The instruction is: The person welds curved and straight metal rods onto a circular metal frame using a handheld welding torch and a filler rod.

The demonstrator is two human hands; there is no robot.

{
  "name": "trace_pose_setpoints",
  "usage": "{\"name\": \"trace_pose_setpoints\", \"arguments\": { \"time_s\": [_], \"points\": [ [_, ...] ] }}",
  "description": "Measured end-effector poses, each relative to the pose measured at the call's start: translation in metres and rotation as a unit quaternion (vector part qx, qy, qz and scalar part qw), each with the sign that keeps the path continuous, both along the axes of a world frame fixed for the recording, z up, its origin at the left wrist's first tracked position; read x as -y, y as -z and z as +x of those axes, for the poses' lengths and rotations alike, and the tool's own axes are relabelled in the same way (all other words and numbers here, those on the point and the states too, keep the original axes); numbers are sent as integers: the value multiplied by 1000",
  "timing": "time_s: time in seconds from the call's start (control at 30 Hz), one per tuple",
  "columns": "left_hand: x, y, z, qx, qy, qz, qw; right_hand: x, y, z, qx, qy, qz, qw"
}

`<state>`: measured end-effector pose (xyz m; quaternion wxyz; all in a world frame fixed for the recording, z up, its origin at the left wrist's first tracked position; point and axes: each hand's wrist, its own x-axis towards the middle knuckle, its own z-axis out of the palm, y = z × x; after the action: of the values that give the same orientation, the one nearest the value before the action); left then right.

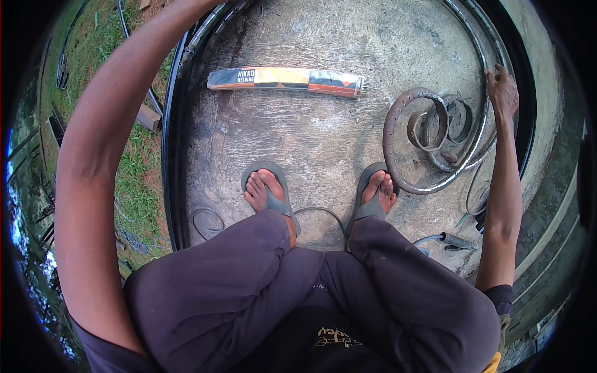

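Two bare arms: both reach forward over a worn concrete slab, spread wide apart.
Right hand: the right hand is at the far right, its fingertips at the outer run of a curved metal tube; whether they close around it or only rest on it, I cannot tell.
Curved metal tube: the curved metal tube lies on the slab to the right, coming down from the upper edge and coiling into a scroll; it is shiny on the outer run, brown on the inner coil, with small notches along it.
Left hand: it is past the upper edge, so its grip cannot be told; the left forearm ends beside a second notched tube.
Inside the scroll: a flat metal ring overlaps the coil.
Packet: a long wrapped packet, black, orange and red, lies crosswise beyond the feet.
Black bars: one black bar runs down the left side, another down the right.
Lower right: a dark handle lies on the slab, joined to a bluish cable.
Feet: both wear grey sandals.
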<state>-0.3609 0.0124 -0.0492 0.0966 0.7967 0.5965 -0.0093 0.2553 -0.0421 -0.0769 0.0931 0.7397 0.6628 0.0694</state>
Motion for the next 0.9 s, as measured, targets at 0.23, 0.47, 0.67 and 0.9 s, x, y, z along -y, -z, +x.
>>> {"name": "trace_pose_setpoints", "arguments": {
  "time_s": [0.23,0.47,0.67,0.9],
  "points": [
    [15,-1,-1,67,35,73,994,4,14,4,-8,54,-84,995],
    [32,0,-1,23,20,71,997,-5,8,11,-12,31,-19,999],
    [19,8,-7,13,15,62,998,0,7,14,-19,37,-15,999],
    [5,-10,-1,-1,23,-6,1000,9,3,18,-13,23,0,1000]
  ]
}}
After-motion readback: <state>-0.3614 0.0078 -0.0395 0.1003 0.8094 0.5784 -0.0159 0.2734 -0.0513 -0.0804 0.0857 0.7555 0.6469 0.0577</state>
